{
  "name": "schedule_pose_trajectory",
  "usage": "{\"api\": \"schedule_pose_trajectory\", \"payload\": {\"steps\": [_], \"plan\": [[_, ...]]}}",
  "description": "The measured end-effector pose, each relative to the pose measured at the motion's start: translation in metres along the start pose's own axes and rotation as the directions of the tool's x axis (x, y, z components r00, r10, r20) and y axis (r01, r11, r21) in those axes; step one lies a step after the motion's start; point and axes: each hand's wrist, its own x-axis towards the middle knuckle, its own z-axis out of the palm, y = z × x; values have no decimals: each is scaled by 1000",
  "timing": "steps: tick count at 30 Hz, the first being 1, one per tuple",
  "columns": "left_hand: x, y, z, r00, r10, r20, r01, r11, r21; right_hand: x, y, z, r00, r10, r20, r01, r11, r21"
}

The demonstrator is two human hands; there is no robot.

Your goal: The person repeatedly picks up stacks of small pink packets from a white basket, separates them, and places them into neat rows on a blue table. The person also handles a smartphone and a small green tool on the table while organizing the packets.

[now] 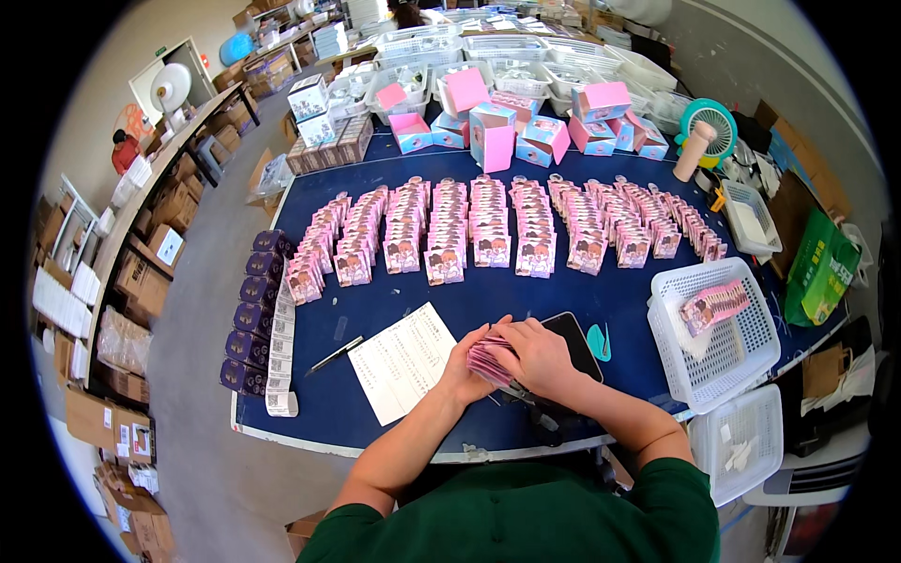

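Between my two hands is a stack of pink printed packets [490, 360], held just above the front of the blue-topped table [317, 415]. My left hand [461, 366] cups the stack from the left. My right hand [538, 355] lies over its top and right side, hiding part of it. Behind my right hand lies a dark smartphone [574, 338]. A handwritten sheet of paper [402, 362] rests left of my hands, with a pen [334, 355] beside it. Farther back, several overlapping rows of similar pink packets [445, 264] fan across the table.
At right, a white plastic basket [665, 338] holds a bundle of pink packets [714, 307]. Dark purple boxes [246, 348] and a label strip [280, 345] line the left edge. Open pink-and-blue boxes [493, 137] stand behind, near a teal fan [728, 130]. A person [125, 151] is far left.
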Motion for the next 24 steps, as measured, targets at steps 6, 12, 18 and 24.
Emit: {"api": "schedule_pose_trajectory", "payload": {"steps": [6,12,18,24], "plan": [[-4,4,-10,996,43,82,-37,997,-69,2,20,-11,994,3,108,-63,824,563],[-10,0,-13,997,-40,-61,46,993,109,-5,37,-11,977,90,194,-211,553,806],[-12,-5,-22,1000,-24,18,21,985,173,-9,24,-13,980,197,29,-152,647,748],[-14,-6,-22,994,8,-105,22,959,283,-10,24,-20,983,168,71,-173,742,648]]}}
